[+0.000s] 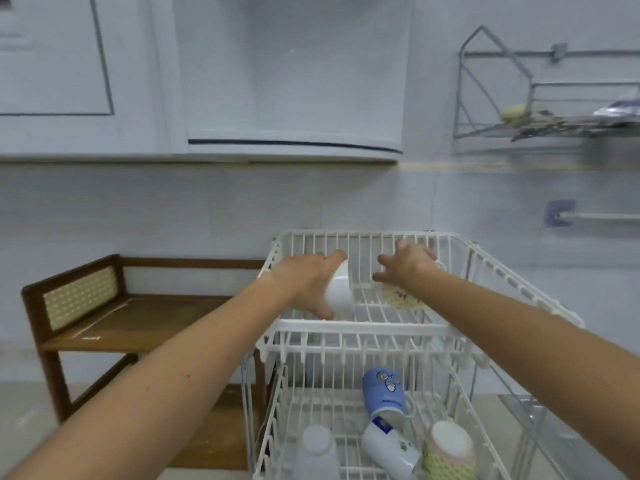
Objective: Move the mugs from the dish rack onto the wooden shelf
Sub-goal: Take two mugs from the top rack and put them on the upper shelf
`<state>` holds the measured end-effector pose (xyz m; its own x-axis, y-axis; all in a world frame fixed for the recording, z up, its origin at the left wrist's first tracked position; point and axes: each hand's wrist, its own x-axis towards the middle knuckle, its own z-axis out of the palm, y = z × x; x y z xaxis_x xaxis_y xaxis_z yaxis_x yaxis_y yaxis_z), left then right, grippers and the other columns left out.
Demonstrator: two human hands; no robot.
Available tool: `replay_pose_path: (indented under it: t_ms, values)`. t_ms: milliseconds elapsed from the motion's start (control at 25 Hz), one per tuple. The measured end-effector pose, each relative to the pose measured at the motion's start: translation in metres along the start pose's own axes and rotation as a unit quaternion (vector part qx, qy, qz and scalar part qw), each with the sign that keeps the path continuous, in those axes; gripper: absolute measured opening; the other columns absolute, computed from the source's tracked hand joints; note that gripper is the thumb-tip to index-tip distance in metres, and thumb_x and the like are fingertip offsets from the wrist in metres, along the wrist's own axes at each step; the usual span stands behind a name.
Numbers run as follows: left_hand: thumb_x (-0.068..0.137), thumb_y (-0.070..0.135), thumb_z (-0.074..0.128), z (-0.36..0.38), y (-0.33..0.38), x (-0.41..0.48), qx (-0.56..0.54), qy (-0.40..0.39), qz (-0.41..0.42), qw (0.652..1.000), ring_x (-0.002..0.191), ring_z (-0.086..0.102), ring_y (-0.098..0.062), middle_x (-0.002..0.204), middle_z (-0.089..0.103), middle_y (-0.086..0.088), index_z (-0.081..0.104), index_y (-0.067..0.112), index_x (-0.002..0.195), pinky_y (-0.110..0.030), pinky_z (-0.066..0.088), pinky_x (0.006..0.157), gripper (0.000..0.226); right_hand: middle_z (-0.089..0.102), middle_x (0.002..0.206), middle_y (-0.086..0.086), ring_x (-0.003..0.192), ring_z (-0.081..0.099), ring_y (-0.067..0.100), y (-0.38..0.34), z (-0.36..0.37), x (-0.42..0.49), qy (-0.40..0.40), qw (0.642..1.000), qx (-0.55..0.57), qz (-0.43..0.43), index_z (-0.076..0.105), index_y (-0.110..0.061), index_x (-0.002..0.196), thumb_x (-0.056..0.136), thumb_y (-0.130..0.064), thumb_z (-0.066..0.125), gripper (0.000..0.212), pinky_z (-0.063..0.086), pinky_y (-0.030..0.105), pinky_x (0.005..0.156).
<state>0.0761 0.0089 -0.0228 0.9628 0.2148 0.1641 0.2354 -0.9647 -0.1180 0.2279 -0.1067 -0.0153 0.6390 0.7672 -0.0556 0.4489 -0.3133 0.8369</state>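
Your white two-tier dish rack (pixel 363 329) fills the lower right, with the wooden shelf (pixel 138 320) just beside it on the left, its top board bare. On the rack's upper tier your left hand (pixel 304 282) is closed around a plain white mug (pixel 341 292). Your right hand (pixel 407 263) is wrapped over a patterned mug (pixel 403 299) lying there; how firm that grasp is cannot be told. Below sit four more: a lilac mug (pixel 384 393), a white printed mug (pixel 391 448), a yellow-patterned mug (pixel 448 452) and a translucent cup (pixel 317 452).
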Motion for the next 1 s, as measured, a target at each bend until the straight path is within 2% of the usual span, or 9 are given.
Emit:
replay_pose_path:
  t_ms: [120,200,320,400,520,600,680,880,1000]
  values:
    - [0.058,0.048,0.078,0.0,0.001,-0.005,-0.043,0.065,-0.042,0.996,0.103,0.057,-0.031,0.123,0.057,-0.01,0.021,0.025,0.139,-0.047,0.055,0.082,0.102,0.04,0.141,0.002,0.125,0.042,0.037,-0.005,0.002,0.001,0.087,0.985,-0.148,-0.014,0.026,-0.028,0.144,0.09,-0.027,0.061,0.064,0.041,0.043,0.088]
    - [0.055,0.051,0.078,-0.009,-0.005,-0.012,-0.123,0.156,-0.072,0.977,0.101,0.058,-0.031,0.12,0.058,-0.01,0.024,0.026,0.136,-0.046,0.056,0.08,0.101,0.041,0.143,0.0,0.128,0.039,0.034,0.005,0.005,-0.002,0.105,0.983,-0.149,-0.01,0.028,-0.026,0.143,0.083,-0.043,0.065,0.073,0.032,0.045,0.1]
    - [0.051,0.061,0.076,-0.025,-0.023,-0.025,-0.248,0.257,-0.101,0.929,0.088,0.059,-0.018,0.105,0.056,0.005,0.03,0.031,0.126,-0.036,0.059,0.065,0.093,0.051,0.131,-0.002,0.118,0.049,0.028,0.039,0.01,-0.019,0.102,0.992,0.025,0.064,0.037,-0.023,0.133,0.056,-0.064,0.075,0.095,0.037,0.042,0.093]
    - [0.049,0.065,0.075,-0.033,-0.041,-0.036,-0.328,0.28,-0.138,0.891,0.084,0.058,-0.009,0.098,0.054,0.011,0.036,0.031,0.12,-0.029,0.057,0.059,0.088,0.059,0.115,0.0,0.103,0.057,0.029,0.058,0.014,-0.031,0.127,0.96,0.223,0.113,0.042,-0.021,0.118,0.047,-0.071,0.072,0.091,0.043,0.04,0.082]
    - [0.049,0.061,0.078,-0.036,-0.078,-0.057,-0.463,0.298,-0.166,0.818,0.084,0.059,-0.003,0.096,0.058,0.015,0.045,0.034,0.106,-0.021,0.052,0.054,0.071,0.058,0.087,0.002,0.078,0.056,0.026,0.062,0.008,-0.043,0.22,0.772,0.578,0.146,0.046,-0.017,0.104,0.049,-0.073,0.07,0.082,0.043,0.035,0.065]
    - [0.047,0.06,0.078,-0.032,-0.109,-0.076,-0.502,0.292,-0.161,0.798,0.088,0.061,-0.005,0.1,0.06,0.013,0.048,0.034,0.106,-0.022,0.053,0.057,0.072,0.066,0.076,-0.001,0.069,0.064,0.018,0.05,-0.013,-0.049,0.271,0.599,0.75,0.068,0.06,-0.018,0.094,0.063,-0.058,0.075,0.053,0.046,0.029,0.059]
    - [0.049,0.056,0.08,-0.024,-0.142,-0.096,-0.515,0.277,-0.162,0.795,0.093,0.062,-0.009,0.104,0.061,0.01,0.048,0.033,0.114,-0.027,0.055,0.061,0.076,0.073,0.069,-0.006,0.062,0.068,0.007,0.03,-0.049,-0.056,0.269,0.488,0.83,-0.004,0.07,-0.025,0.082,0.072,-0.043,0.073,0.021,0.05,0.024,0.056]
    - [0.061,0.033,0.086,0.007,-0.228,-0.132,-0.519,0.271,-0.19,0.788,0.094,0.056,-0.014,0.107,0.048,0.012,0.036,0.038,0.125,-0.031,0.056,0.059,0.082,0.073,0.066,-0.004,0.056,0.067,0.008,-0.042,-0.157,-0.058,0.217,0.412,0.884,-0.053,0.074,-0.023,0.074,0.051,-0.044,0.075,0.031,0.055,0.024,0.055]
    - [0.054,0.03,0.089,0.028,-0.27,-0.143,-0.526,0.266,-0.242,0.771,0.095,0.057,-0.017,0.108,0.052,0.006,0.033,0.033,0.131,-0.036,0.056,0.065,0.095,0.074,0.083,0.005,0.064,0.071,0.014,-0.095,-0.221,-0.036,0.209,0.397,0.893,-0.019,0.067,-0.012,0.101,0.041,-0.047,0.082,0.07,0.053,0.025,0.051]
